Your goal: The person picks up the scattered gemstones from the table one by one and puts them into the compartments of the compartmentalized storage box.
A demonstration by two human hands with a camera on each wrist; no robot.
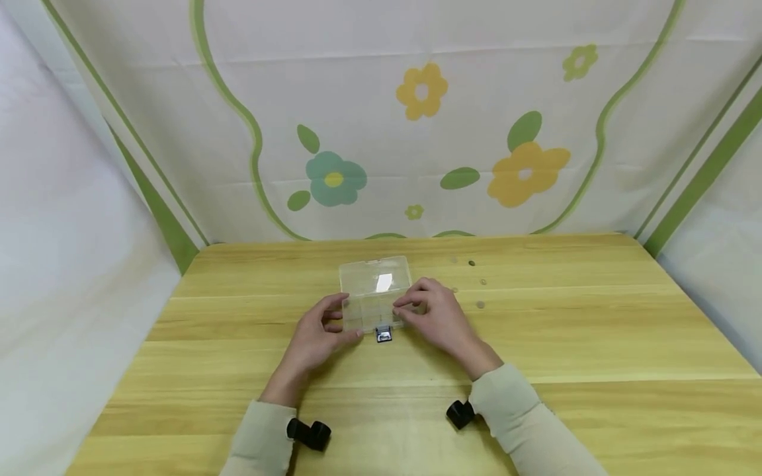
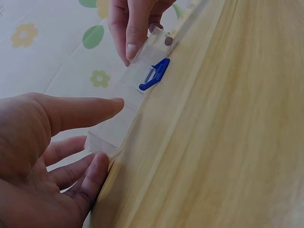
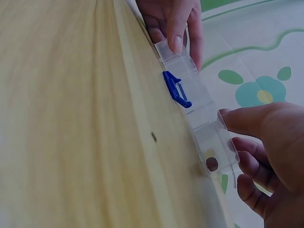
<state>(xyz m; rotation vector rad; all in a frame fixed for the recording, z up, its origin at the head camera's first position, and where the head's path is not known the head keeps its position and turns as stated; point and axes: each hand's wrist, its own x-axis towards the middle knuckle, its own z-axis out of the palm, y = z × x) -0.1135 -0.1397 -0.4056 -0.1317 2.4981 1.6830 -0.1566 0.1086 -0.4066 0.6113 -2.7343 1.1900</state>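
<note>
A clear plastic compartment box [image 1: 372,311] lies on the table with its transparent lid [image 1: 363,277] raised at the back. Its blue latch [image 2: 156,75] hangs at the front. My left hand [image 1: 315,334] holds the box's left end, thumb by the front corner and fingers along the side. Over the right-hand compartments is my right hand [image 1: 434,314], its thumb and index fingertips close together inside the rim. Whether a small piece sits between those fingertips, I cannot tell. A dark round disc [image 3: 212,164] shows in the box's right end compartment.
Several small round pieces lie right of the box, among them a dark one [image 1: 471,263] and a grey one [image 1: 480,305]. A flower-printed cloth [image 1: 381,145] rises behind the wooden table [image 1: 208,370].
</note>
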